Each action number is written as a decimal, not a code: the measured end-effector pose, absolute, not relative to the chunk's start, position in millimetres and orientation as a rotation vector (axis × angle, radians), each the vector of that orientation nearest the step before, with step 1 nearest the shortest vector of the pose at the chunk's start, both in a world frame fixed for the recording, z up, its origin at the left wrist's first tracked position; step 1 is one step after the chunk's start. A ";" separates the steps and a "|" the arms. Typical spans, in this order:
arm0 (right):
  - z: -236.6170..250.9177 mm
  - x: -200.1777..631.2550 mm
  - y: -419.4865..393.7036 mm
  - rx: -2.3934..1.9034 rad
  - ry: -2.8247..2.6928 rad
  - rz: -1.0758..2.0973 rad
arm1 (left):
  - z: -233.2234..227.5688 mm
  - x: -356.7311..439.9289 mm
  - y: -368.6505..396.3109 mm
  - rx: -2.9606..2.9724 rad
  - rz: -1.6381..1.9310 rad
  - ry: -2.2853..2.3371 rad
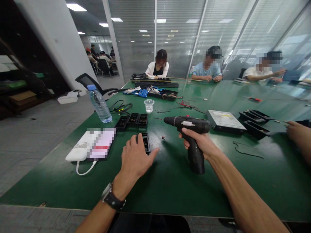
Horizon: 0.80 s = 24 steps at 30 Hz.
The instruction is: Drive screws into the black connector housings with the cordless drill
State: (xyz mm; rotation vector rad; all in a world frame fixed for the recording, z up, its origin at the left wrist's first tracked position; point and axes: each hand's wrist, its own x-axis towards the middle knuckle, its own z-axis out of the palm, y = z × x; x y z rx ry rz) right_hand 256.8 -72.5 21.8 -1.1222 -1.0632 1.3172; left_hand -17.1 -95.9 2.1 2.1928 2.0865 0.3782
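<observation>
Green bench [170,181]: right hand [202,142] fingers wrapped round cordless drill [191,129], left hand [134,158] fingers spread on small black tray [146,143]; bit slip could scatter nearby screws.

R hand [200,142] grips drill [190,136]; L hand [134,158] on tray [146,142].

The cordless drill [191,129] in the right hand [201,142] is matt black plastic with a ridged chuck, above a smooth green table [170,181] that shines faintly under the ceiling lights. Left of the drill, the small tray [146,142] under the left hand [134,158] looks like black plastic. Farther left of the drill stand a clear plastic bottle [99,105] and a glossy white power bank [79,150].
</observation>
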 end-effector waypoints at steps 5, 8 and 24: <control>18.6 254.9 -71.4 -1.133 -1.088 1.321 | -0.7 -12.7 -86.9 2.168 0.316 2.097; 18.2 255.6 -70.9 -1.144 -1.098 1.330 | 1.3 -19.1 -84.1 2.227 0.279 2.023; 26.4 256.6 -68.2 -1.095 -1.024 1.326 | 62.6 -4.5 3.0 3.061 -0.215 1.182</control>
